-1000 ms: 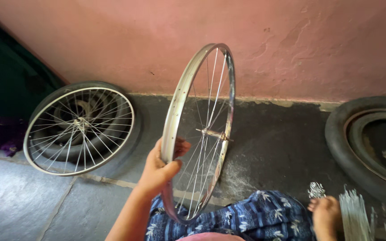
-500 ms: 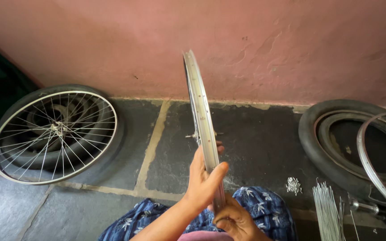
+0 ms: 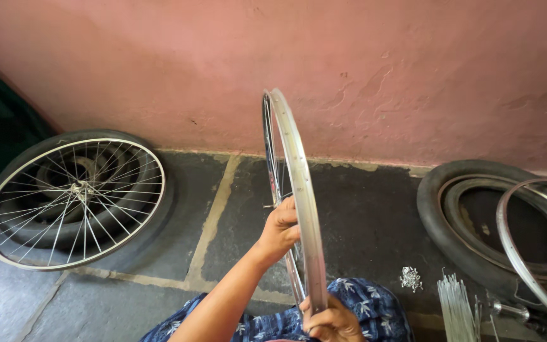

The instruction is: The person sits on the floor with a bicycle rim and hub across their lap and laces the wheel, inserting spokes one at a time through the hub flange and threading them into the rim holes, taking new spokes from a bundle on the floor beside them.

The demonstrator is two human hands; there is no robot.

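Observation:
I hold a silver spoked bicycle rim (image 3: 295,171) upright and nearly edge-on in front of me, its lower part resting by my lap. My left hand (image 3: 280,229) grips the rim's left side about halfway up, fingers curled through toward the spokes. My right hand (image 3: 330,322) clasps the bottom of the rim near my blue patterned clothing (image 3: 375,310). The hub is mostly hidden behind the rim and my left hand.
A spoked wheel lies on a black tyre (image 3: 74,196) at the left. Another tyre (image 3: 476,221) with a bare rim (image 3: 527,253) sits at the right. A bundle of loose spokes (image 3: 457,307) and a pile of small metal nipples (image 3: 409,277) lie on the stone floor. Pink wall (image 3: 381,69) behind.
The rim has turned from showing its spoked face to nearly edge-on. My right hand came from the floor at the right to the rim's bottom, and my left hand stayed on the rim.

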